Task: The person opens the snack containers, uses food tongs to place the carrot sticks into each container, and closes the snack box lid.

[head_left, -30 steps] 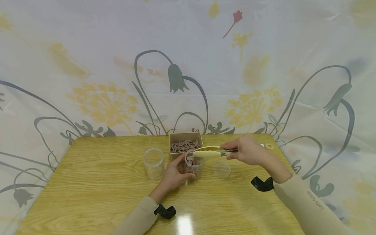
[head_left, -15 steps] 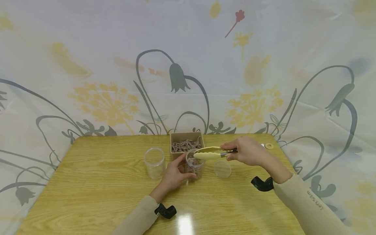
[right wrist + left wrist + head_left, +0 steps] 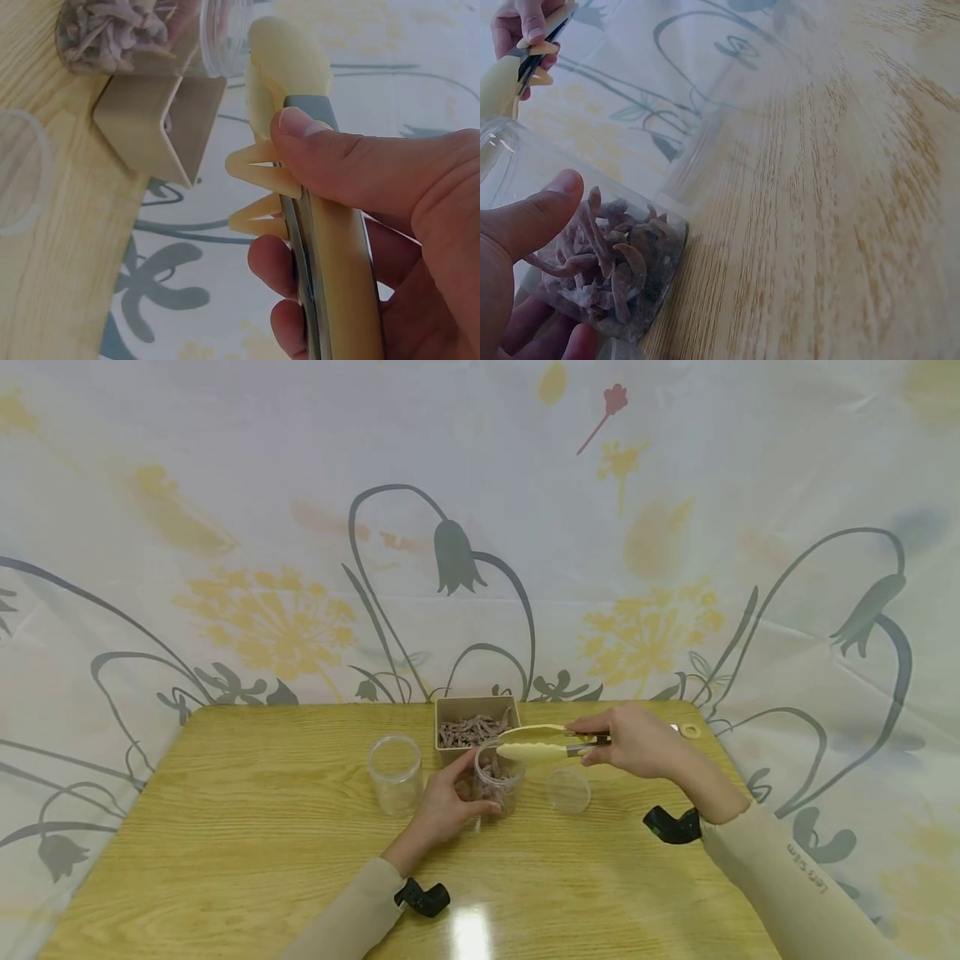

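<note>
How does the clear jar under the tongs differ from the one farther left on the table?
The filled jar holds brownish strips; the left jar shows none. The left hand grips the filled jar; no hand grips the left jar. Tongs in the right hand are at the filled jar's mouth, not the left jar's. Both are clear and open-topped, on the table.

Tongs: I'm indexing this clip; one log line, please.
left hand: holds jar; right hand: grips tongs at jar's mouth; jar, box: brown pieces inside; second jar, lid: on table
</note>
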Demonstrator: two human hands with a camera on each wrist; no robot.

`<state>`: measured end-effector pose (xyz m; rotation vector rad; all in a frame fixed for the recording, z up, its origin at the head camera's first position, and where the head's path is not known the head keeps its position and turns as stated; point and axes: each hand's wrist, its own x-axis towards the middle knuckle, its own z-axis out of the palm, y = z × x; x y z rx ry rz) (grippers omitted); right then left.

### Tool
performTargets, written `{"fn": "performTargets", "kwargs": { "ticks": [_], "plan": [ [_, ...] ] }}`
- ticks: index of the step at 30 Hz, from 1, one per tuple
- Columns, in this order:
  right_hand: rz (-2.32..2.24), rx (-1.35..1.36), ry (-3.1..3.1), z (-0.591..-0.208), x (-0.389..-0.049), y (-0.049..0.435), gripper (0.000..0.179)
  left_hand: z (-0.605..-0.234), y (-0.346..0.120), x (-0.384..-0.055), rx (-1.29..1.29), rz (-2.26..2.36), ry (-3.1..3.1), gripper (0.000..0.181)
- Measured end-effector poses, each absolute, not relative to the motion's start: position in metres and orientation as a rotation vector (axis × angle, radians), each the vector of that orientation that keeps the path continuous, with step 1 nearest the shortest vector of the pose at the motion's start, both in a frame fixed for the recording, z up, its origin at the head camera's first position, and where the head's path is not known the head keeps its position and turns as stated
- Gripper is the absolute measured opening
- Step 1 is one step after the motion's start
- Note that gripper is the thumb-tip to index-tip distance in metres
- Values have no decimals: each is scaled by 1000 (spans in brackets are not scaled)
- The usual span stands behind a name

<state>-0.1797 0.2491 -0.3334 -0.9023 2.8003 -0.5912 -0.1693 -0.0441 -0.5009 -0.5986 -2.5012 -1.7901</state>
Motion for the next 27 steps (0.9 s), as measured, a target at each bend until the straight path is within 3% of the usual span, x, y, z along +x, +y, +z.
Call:
{"fn": "performTargets", "kwargs": {
  "ticks": [16, 27],
  "plan": [
    [-685, -799, 2848, -357, -204, 250, 58, -502, -44, -170, -619, -1777, -2484, 91],
    [-713, -680, 2825, -370, -223, 242, 56, -501, -44, -168, -596, -1792, -2493, 91]
  ]
}}
